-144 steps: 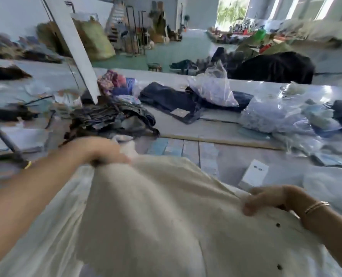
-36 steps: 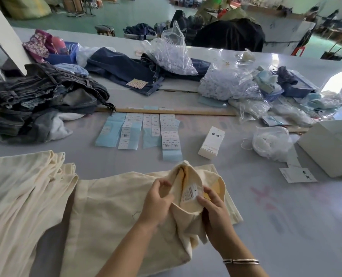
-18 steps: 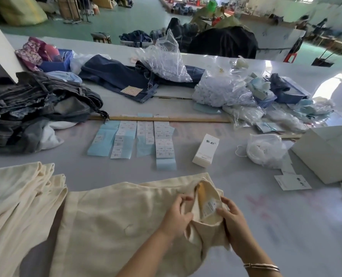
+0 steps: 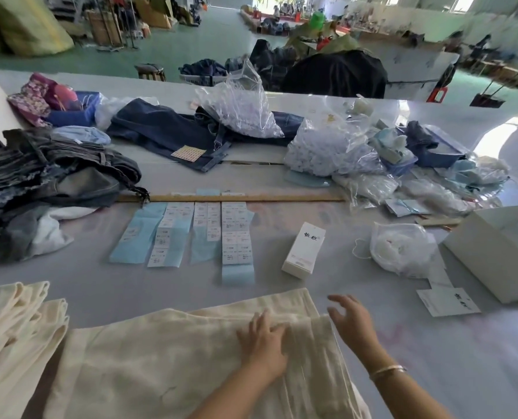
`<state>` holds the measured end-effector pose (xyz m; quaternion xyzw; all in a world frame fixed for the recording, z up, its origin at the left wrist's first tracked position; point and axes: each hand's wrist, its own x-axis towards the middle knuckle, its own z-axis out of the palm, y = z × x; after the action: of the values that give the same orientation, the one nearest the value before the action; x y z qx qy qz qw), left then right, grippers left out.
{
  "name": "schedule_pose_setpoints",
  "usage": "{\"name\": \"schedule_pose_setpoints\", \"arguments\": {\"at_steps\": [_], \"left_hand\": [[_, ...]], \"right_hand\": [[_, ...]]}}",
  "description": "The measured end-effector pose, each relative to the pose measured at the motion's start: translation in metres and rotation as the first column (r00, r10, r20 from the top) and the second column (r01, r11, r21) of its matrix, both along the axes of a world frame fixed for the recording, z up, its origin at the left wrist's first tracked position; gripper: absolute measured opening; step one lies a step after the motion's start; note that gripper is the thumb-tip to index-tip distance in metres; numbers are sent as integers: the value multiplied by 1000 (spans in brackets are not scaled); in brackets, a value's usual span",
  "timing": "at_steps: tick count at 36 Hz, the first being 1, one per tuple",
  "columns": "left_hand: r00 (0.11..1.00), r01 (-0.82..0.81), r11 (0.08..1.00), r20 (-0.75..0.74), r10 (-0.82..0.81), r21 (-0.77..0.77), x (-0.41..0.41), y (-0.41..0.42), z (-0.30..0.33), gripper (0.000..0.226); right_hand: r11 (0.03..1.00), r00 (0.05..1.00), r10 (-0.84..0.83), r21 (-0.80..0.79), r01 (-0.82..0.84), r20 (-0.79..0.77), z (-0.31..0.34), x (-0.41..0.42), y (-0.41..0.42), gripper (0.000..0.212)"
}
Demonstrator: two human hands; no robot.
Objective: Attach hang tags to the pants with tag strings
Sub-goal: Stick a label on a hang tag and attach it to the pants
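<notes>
Cream pants (image 4: 161, 358) lie flat on the table in front of me, waistband end toward the right. My left hand (image 4: 263, 340) presses flat on the fabric near that end. My right hand (image 4: 350, 320) hovers just past the pants' right edge, fingers spread, holding nothing. A white hang tag (image 4: 446, 301) with black characters lies on the table to the right. A clear bag of white tag strings (image 4: 401, 249) sits behind it. A white box of tags (image 4: 303, 250) stands beyond the pants.
More cream pants (image 4: 13, 334) are stacked at the left. Blue sticker sheets (image 4: 191, 234) lie under a wooden ruler (image 4: 236, 197). Dark jeans (image 4: 49, 182) pile at the left, a white carton (image 4: 499, 246) at the right, and plastic bags (image 4: 333, 146) behind.
Both hands have let go of the folded-open waistband with its inner label. The pants now lie flat; my left hand rests on them and my right hand has lifted off to the right.
</notes>
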<state>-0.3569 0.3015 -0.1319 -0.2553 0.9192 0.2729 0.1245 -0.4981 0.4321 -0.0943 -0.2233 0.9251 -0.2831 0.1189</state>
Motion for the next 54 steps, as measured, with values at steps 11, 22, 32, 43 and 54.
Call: {"name": "schedule_pose_setpoints", "arguments": {"at_steps": [11, 22, 32, 43, 54], "left_hand": [[963, 191, 981, 199, -182, -27, 4, -18, -3, 80], [929, 257, 966, 277, -245, -8, -9, -29, 1, 76], [977, 91, 974, 172, -128, 209, -7, -30, 11, 55], [521, -210, -168, 256, 814, 963, 12, -115, 34, 49], [834, -511, 785, -17, 551, 350, 17, -169, 10, 14]], "right_hand": [[872, 925, 332, 434, -226, -184, 1, -66, -119, 26], [764, 825, 494, 590, -261, -274, -13, -77, -114, 25], [998, 958, -6, 55, 23, -287, 10, -70, -110, 20], [653, 511, 652, 73, -754, -560, 16, 51, -125, 2], [689, 690, 707, -68, -721, -158, -4, 38, -174, 23]]}}
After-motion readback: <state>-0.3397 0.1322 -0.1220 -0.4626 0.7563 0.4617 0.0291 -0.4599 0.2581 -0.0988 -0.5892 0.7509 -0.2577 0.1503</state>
